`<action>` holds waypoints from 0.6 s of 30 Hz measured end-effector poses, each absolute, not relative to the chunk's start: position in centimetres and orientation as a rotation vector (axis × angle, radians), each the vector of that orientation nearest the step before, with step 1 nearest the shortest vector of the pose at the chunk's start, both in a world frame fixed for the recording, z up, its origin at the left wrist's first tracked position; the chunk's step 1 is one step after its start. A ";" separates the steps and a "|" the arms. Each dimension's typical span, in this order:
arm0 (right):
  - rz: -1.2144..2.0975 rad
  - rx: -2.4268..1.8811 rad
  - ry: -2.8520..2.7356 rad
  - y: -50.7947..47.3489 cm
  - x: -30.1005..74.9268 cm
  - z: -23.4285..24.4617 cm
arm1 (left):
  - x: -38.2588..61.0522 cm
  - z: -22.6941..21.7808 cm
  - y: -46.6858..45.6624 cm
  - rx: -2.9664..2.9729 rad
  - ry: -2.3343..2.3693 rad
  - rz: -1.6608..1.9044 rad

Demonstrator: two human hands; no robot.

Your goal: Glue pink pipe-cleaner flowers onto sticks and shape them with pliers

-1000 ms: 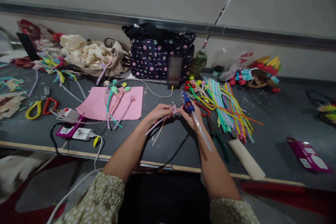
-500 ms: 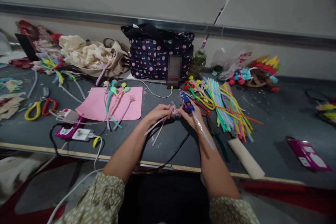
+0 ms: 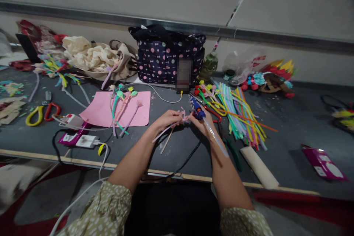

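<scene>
My left hand (image 3: 168, 119) is closed in a pinch on a pale pink pipe cleaner flower (image 3: 183, 115), whose stem (image 3: 163, 134) slants down to the left. Closed round a blue glue gun (image 3: 197, 110) is my right hand (image 3: 204, 124); a long clear glue stick (image 3: 215, 139) sticks out of the gun's back end over the wrist. The right fingertips meet the flower's petals from the right side. Below the left fingers, a thin pale stick (image 3: 166, 142) lies slanted on the grey table (image 3: 182, 162).
Left of my hands, several pipe cleaner flowers (image 3: 125, 103) lie on a pink sheet (image 3: 96, 110). Loose coloured pipe cleaners (image 3: 238, 114) are heaped to the right, near green-handled pliers (image 3: 235, 155). A dark dotted bag (image 3: 157, 61) stands behind. Cables and a purple power strip (image 3: 72, 137) lie front left.
The right fingertips and the flower's petals have shifted very slightly, and the glue stick's rear end has swung a little to the right. Everything else looks the same.
</scene>
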State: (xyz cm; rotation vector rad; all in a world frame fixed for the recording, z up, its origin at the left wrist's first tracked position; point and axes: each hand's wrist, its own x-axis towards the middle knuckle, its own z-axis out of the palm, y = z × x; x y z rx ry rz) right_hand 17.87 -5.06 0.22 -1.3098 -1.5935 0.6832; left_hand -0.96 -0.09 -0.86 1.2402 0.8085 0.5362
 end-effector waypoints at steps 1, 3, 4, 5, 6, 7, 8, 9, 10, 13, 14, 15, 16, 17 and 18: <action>0.682 -1.307 -1.596 -5.1 17.8 0.3 | -1.0 -0.9 -0.1 1.238 0.804 0.539; 0.676 -1.306 -1.599 -5.1 17.8 0.3 | -1.0 -0.9 -0.1 1.234 0.799 0.544; 0.672 -1.309 -1.601 -5.1 17.8 0.2 | -1.0 -0.8 -0.1 1.233 0.798 0.544; 0.670 -1.312 -1.602 -5.0 17.8 0.2 | -1.0 -0.8 -0.1 1.233 0.798 0.544; 0.670 -1.315 -1.601 -5.0 17.8 0.1 | -1.0 -0.7 -0.2 1.233 0.801 0.543; 0.673 -1.315 -1.598 -5.0 17.8 0.0 | -1.0 -0.7 -0.2 1.233 0.805 0.542; 0.677 -1.314 -1.592 -4.9 17.8 -0.1 | -1.0 -0.7 -0.2 1.233 0.807 0.541; 0.678 -1.311 -1.583 -4.9 17.8 -0.1 | -1.0 -0.7 -0.2 1.232 0.810 0.540; 0.674 -1.306 -1.570 -4.9 17.7 -0.2 | -1.0 -0.7 -0.2 1.228 0.813 0.540; 0.641 -1.285 -1.491 -5.0 17.4 -0.1 | -1.0 -0.8 -0.1 1.198 0.816 0.556; 0.637 -1.280 -1.434 -5.0 17.3 -0.1 | -1.0 -0.8 -0.1 1.183 0.812 0.565; 0.643 -1.274 -1.358 -5.0 17.2 0.0 | -1.0 -0.8 -0.1 1.164 0.803 0.575; 0.657 -1.268 -1.267 -4.9 17.2 0.0 | -1.0 -0.8 -0.1 1.143 0.789 0.584; 0.675 -1.259 -1.167 -4.9 17.1 0.0 | -1.0 -0.8 -0.1 1.122 0.774 0.595; 0.693 -1.247 -1.067 -4.8 17.1 -0.1 | -1.0 -0.7 -0.1 1.105 0.756 0.610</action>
